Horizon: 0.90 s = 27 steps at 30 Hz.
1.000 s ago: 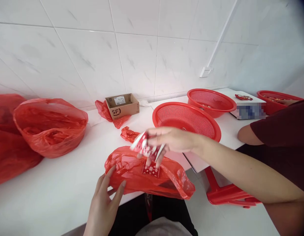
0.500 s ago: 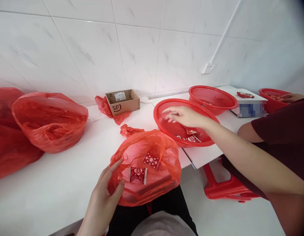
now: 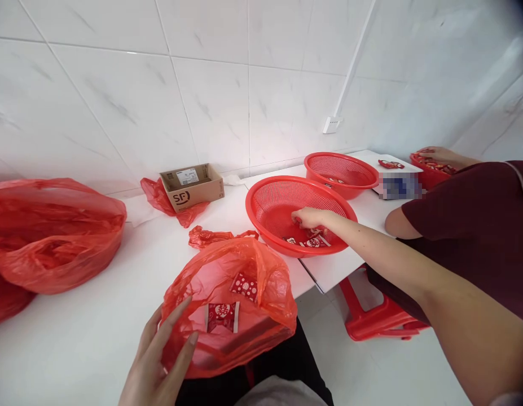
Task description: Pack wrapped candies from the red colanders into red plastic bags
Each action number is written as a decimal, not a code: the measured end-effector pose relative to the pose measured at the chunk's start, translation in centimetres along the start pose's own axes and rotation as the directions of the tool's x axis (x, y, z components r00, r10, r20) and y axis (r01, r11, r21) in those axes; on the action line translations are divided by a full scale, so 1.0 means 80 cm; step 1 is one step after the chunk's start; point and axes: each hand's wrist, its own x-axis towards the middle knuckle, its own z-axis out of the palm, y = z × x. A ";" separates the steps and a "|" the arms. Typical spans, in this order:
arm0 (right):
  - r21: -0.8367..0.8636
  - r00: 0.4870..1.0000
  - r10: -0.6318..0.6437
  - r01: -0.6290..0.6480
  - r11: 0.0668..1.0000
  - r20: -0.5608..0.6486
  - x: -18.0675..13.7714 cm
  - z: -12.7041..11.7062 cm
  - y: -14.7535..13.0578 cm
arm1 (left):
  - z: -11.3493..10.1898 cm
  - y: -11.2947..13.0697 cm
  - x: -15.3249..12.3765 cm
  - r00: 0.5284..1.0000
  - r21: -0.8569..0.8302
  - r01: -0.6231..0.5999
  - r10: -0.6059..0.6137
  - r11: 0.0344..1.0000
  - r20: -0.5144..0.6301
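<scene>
A red plastic bag gapes on my lap at the table's edge, with two red-and-white wrapped packets inside. My left hand is at the bag's left rim, its thumb and fingers stretched apart against the film. My right hand reaches down into the nearer red mesh basket, its fingers curled together. What they hold, if anything, cannot be made out. Several small wrapped packets lie in the basket just below that hand.
An open cardboard box stands near the wall on red plastic. A crumpled red bag lies before it. Large red bags fill the left. Behind are a second basket and a co-worker's sleeve; a red stool stands below.
My right hand has lowered into the basket, and its spread fingers have curled. My left hand stays at the bag's rim. The view has turned slightly right.
</scene>
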 end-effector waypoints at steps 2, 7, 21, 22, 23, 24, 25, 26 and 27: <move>0.078 0.997 -0.057 0.061 0.995 -0.046 -0.006 -0.012 -0.010 | -0.002 -0.006 -0.001 1.000 -0.002 -0.006 0.006 1.000 -0.015; 0.624 0.912 -0.384 0.386 0.679 -0.146 -0.055 -0.045 -0.068 | -0.004 0.006 0.001 0.990 -0.184 0.130 -0.138 0.974 -0.034; 0.138 0.853 -0.383 0.453 0.881 -0.354 -0.099 -0.021 -0.152 | -0.012 0.051 -0.001 0.954 -0.525 0.256 -0.298 0.811 0.004; 0.072 0.893 -0.330 0.367 0.927 -0.306 -0.087 -0.026 -0.127 | -0.012 0.048 -0.003 0.956 -0.525 0.256 -0.294 0.812 0.010; -0.019 0.942 -0.256 0.258 0.966 -0.215 -0.075 -0.028 -0.100 | -0.012 0.046 -0.004 0.957 -0.528 0.253 -0.291 0.811 0.012; -0.124 0.984 -0.147 0.134 0.983 -0.104 -0.065 -0.029 -0.075 | -0.012 0.044 -0.005 0.957 -0.530 0.249 -0.290 0.811 0.007; -0.209 1.000 -0.031 0.031 0.977 0.006 -0.057 -0.028 -0.051 | -0.011 0.043 -0.006 0.957 -0.530 0.244 -0.289 0.812 -0.002; -0.234 0.997 0.027 -0.008 0.972 0.078 -0.051 -0.025 -0.029 | -0.011 0.042 -0.007 0.958 -0.526 0.239 -0.288 0.816 -0.011; -0.251 0.984 0.083 -0.042 0.967 0.155 -0.046 -0.021 -0.012 | -0.010 0.042 -0.006 0.958 -0.518 0.237 -0.287 0.822 -0.017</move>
